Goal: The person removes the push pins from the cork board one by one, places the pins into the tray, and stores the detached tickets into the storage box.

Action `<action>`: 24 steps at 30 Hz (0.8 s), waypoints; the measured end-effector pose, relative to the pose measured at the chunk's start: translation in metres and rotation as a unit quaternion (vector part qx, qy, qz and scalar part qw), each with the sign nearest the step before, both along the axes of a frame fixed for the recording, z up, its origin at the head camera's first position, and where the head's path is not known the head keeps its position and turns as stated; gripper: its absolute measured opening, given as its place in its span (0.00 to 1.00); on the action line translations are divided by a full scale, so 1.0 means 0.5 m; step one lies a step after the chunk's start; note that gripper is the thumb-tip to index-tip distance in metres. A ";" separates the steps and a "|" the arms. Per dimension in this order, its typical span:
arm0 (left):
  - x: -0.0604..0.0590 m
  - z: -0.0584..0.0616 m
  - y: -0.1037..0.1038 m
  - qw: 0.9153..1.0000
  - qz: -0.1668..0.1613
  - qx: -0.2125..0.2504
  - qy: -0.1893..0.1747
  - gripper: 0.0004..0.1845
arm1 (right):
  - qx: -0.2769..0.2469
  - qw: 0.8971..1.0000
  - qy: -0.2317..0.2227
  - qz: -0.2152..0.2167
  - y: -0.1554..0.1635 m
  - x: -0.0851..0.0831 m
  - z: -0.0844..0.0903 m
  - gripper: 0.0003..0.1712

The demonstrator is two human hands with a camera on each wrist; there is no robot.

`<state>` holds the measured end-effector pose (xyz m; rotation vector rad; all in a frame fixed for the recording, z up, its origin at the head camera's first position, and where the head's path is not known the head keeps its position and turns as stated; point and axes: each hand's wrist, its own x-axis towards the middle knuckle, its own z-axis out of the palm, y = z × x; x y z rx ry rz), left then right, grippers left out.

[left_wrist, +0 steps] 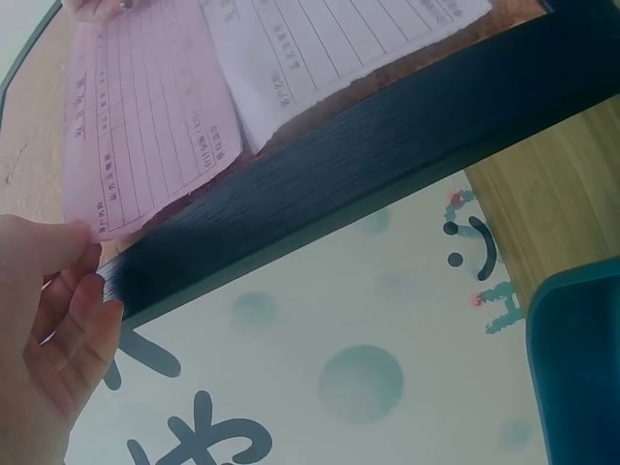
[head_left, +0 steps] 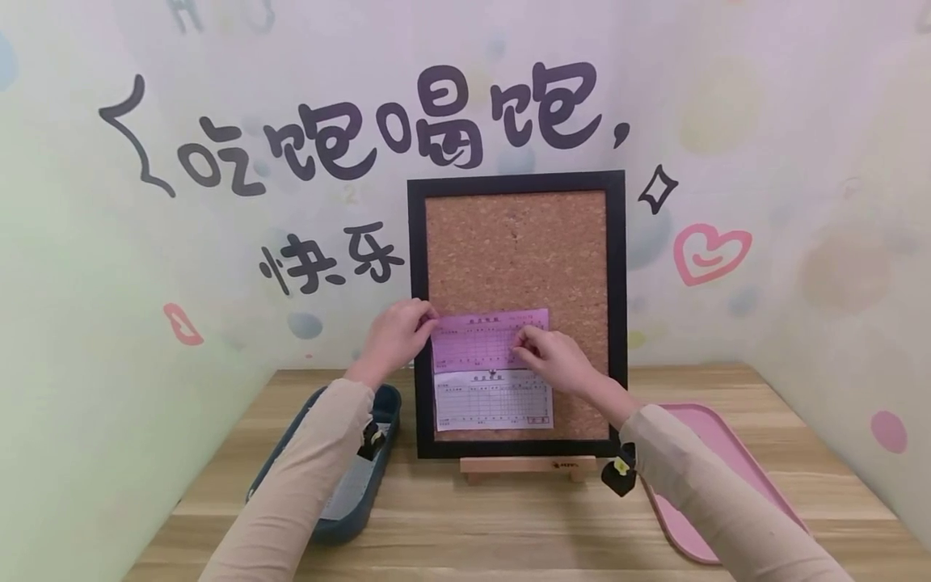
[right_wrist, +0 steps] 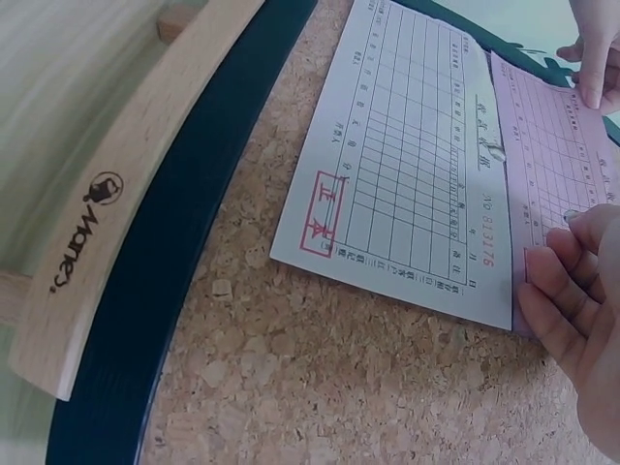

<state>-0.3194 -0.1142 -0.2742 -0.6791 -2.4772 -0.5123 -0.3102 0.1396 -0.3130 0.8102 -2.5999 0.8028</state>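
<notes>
A cork board in a black frame stands upright on a wooden easel. A white printed slip lies flat on its lower part. A pink slip lies on the cork just above it, overlapping its top edge. My left hand pinches the pink slip's upper left corner at the frame's left side. My right hand holds the pink slip at its right edge with curled fingers. In the right wrist view those fingers rest on the pink slip beside the white slip.
A dark blue tray sits on the wooden table left of the board, under my left forearm. A pink tray lies at the right. A wall with printed characters stands close behind the board.
</notes>
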 end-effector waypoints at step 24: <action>0.053 -0.019 -0.077 0.992 -0.001 0.125 0.018 0.04 | 0.033 0.999 0.015 -0.012 0.085 0.041 -0.018 0.03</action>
